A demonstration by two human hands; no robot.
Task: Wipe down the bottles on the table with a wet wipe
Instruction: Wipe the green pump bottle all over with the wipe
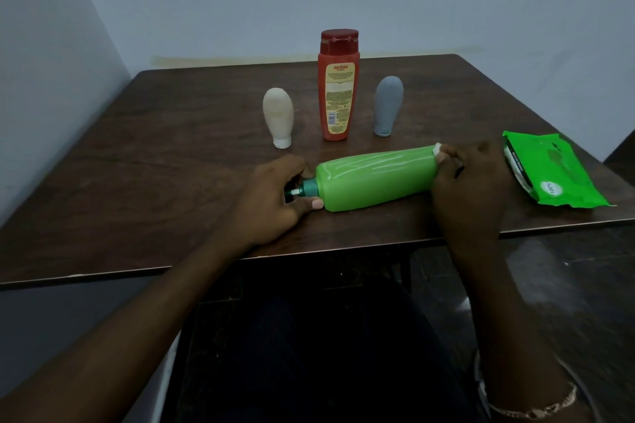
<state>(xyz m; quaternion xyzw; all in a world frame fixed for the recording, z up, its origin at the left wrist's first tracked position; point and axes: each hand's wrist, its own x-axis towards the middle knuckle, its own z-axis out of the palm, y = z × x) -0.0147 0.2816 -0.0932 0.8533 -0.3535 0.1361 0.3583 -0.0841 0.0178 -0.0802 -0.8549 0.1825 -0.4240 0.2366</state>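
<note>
Surface: dark wooden table point(171, 165)
Left hand point(271, 196): grasping green pump bottle point(374, 178) at neck
Right hand point(470, 182): pinching wet wipe point(438, 149) on base

Wet wipe point(437, 148) mostly behind right hand point(472, 182)

Upright bottles point(338, 96) stand behind lying bottle point(374, 178); pack point(556, 172) lies right.

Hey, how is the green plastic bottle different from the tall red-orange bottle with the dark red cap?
The green plastic bottle lies on its side, held between the left hand and the right hand, which holds a white wipe; the red-orange bottle stands upright, untouched. The green one is plain; the red-orange one bears a label. Both rest on the dark wooden table.
</note>
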